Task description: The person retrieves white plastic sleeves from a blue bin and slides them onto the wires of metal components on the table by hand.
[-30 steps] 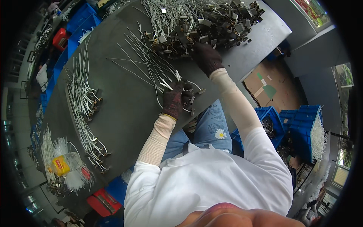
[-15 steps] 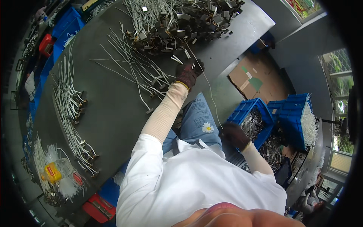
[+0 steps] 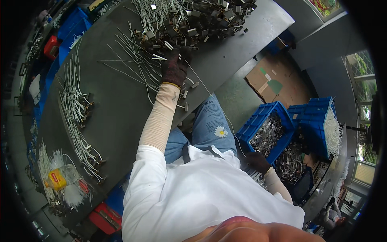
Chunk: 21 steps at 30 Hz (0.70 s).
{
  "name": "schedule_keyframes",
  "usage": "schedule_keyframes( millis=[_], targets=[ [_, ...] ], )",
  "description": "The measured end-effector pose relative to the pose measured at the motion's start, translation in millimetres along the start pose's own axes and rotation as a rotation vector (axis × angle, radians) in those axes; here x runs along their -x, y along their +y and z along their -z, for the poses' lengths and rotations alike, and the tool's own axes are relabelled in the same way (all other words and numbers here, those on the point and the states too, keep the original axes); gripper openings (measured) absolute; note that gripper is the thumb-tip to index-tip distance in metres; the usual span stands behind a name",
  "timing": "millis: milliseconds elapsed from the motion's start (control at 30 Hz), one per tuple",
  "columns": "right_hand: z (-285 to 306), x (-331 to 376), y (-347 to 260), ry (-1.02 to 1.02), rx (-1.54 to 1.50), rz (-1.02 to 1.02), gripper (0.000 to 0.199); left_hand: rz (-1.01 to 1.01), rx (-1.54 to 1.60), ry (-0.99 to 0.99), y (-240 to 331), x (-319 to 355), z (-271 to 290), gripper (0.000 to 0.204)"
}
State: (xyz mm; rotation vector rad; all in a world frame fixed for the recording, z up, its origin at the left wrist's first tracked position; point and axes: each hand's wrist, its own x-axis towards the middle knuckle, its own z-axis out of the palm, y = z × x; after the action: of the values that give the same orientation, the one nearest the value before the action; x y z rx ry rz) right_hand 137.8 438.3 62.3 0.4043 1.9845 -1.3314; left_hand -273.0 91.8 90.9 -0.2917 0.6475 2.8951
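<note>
My left hand (image 3: 174,71), in a dark glove, is closed over the table below a heap of small metal-boxed parts with wires (image 3: 201,30). Short white tube-like pieces (image 3: 159,57) stick out by its fingers. A long thin white wire (image 3: 200,80) runs from those fingers past my knee to my right hand (image 3: 258,161). That hand, gloved too, is closed around the wire's lower end beside a blue crate; its fingertips are partly hidden. Several loose wired parts (image 3: 137,64) lie spread beside and under my left hand.
A row of wired parts (image 3: 74,117) lies along the table's left side, near a clear bottle with a yellow label (image 3: 57,179). At right stand blue crates (image 3: 258,117) filled with wires, and a flattened cardboard sheet (image 3: 278,80) lies on the floor.
My left hand has moved left and slightly nearer the loose wired parts. My right hand has dropped lower and a little right, drawing the wire along with it.
</note>
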Motion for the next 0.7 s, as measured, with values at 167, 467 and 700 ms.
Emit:
schedule_keyframes(
  millis=[167,467,700],
  targets=[
    [9,1,-9,-0.039,0.273,0.279,0.024,-0.068,-0.238,-0.021,9,13,-7,0.020],
    [-9,-20,-123,-0.025,-0.378,-0.078,0.025,0.261,-0.236,-0.021,10,56,-5,0.013],
    [-64,-122,-246,-0.050,-0.386,0.211,0.036,0.201,-0.473,0.007,-21,137,5,0.019]
  ],
)
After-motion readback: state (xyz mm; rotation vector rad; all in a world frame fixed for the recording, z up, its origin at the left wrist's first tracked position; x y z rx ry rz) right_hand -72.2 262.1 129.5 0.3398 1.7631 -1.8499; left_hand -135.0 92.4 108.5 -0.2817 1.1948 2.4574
